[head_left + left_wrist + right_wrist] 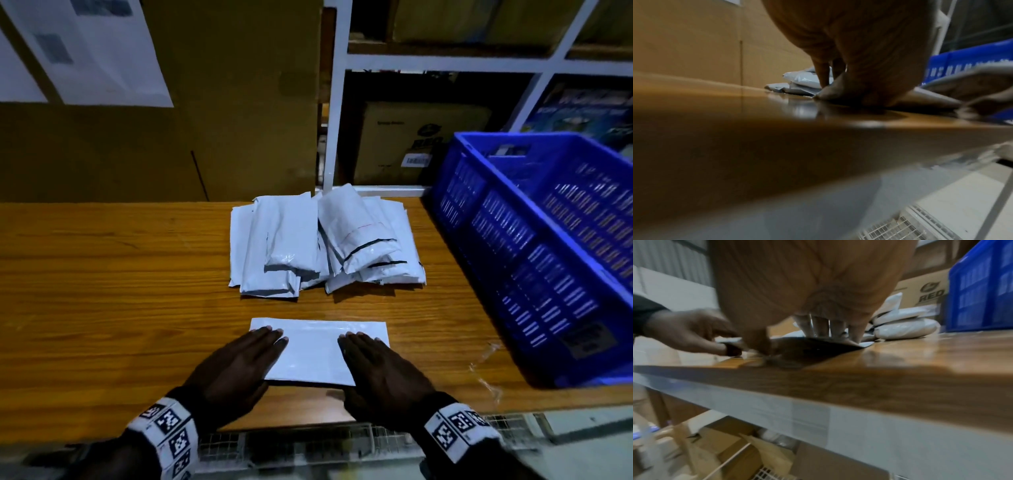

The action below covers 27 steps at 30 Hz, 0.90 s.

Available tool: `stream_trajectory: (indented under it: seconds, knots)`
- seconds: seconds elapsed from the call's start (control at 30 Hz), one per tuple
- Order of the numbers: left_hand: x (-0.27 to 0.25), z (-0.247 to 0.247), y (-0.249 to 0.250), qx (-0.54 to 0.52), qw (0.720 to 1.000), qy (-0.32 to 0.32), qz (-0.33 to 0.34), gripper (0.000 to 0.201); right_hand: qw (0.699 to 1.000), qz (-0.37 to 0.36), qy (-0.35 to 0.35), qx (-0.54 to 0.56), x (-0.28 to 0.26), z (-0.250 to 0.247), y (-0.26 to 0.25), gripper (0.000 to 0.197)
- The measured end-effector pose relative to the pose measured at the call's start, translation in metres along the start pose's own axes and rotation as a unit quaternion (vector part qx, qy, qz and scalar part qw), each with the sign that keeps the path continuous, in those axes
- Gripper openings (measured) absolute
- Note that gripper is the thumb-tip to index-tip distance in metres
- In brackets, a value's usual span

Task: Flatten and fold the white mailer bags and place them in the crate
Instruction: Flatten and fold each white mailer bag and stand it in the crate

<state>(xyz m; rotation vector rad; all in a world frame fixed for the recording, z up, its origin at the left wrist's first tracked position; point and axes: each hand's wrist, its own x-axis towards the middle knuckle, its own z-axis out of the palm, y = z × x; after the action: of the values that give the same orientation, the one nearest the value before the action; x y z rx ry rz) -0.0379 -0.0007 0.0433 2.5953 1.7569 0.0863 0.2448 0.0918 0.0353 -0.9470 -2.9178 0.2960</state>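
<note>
both hands are lying flat near the worktop's front edge, the left hand [236,368] and right hand [380,371] pressing opposite ends of one bag [313,353], fingers [274,337] straight and together, likely squeezing air out so it folds cleanly. the pile [325,246] is waiting by the back edge, the crate [534,253] sitting along the right edge within reach.
</note>
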Motion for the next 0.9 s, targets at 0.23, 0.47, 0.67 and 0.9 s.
stream_trajectory:
  seconds: [0.23,0.47,0.67,0.9]
  knots:
    - [0.007,-0.032,-0.015,-0.139,0.982,0.117,-0.057,0.053,0.996,0.054,0.054,0.048,-0.014,-0.033,0.007,0.054]
    - [0.058,-0.128,-0.027,-0.239,0.956,0.168,0.043,0.025,0.985,0.063,0.153,0.047,-0.037,-0.127,0.012,0.051]
    - [0.128,-0.227,-0.001,-0.212,0.949,0.220,0.078,0.029,0.957,0.031,0.276,0.086,-0.071,-0.223,0.044,0.030]
    - [0.252,-0.320,0.072,-0.166,0.952,0.236,0.100,0.039,0.927,0.039,0.374,-0.013,-0.130,-0.306,0.118,0.020]
